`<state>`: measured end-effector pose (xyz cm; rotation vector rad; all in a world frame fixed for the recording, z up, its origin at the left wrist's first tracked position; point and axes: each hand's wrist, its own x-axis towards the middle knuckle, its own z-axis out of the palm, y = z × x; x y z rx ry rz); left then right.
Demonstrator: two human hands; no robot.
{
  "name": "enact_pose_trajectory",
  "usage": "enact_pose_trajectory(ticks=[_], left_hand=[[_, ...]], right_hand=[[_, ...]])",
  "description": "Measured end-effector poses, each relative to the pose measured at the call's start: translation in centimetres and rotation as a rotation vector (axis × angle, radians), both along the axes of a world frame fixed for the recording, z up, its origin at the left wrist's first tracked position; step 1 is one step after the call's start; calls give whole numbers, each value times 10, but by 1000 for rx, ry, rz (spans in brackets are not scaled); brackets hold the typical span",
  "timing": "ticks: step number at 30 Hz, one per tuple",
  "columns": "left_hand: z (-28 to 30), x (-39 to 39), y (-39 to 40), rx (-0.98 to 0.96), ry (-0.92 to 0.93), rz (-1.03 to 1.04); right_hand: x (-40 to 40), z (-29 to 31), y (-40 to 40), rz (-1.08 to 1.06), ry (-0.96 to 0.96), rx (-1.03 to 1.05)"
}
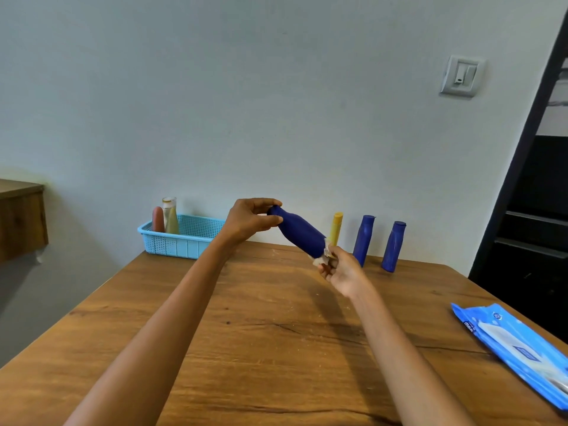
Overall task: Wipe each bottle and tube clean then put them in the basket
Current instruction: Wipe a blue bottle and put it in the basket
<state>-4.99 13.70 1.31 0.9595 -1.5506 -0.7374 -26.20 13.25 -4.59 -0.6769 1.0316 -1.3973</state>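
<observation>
A dark blue bottle [299, 232] is held tilted in the air above the wooden table [261, 333]. My left hand [250, 221] pinches its cap end. My right hand [336, 267] grips a crumpled white wipe [321, 258] against the bottle's base. A light blue basket [184, 241] stands at the table's far left corner, holding a reddish bottle [158, 219], a yellowish bottle [172, 222] and a clear bottle [168, 206]. A yellow tube [336, 229] and two more blue bottles [363, 239] [393, 245] stand upright by the wall.
A blue pack of wet wipes [519, 348] lies at the table's right edge. A wooden cabinet [21, 219] is off to the left. A dark shelf unit [528, 210] stands at the right, and a wall switch [461, 75] is above.
</observation>
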Motion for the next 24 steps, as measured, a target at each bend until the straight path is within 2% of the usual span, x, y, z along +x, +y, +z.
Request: enact_pose_trajectory(ticks=[5, 9, 16, 20, 24], left_hand=[[-1, -11, 1, -194, -252, 128], [-1, -18, 2, -230, -311, 119], [2, -19, 2, -231, -381, 27], [-7, -23, 0, -244, -472, 23], [-5, -19, -1, -236, -434, 32]], right_hand=[[13, -5, -2, 77, 103, 63], [12, -15, -8, -155, 261, 8], [23, -11, -9, -456, 677, -331], [40, 3, -3, -360, 734, -527], [53, 14, 2, -352, 811, -716]])
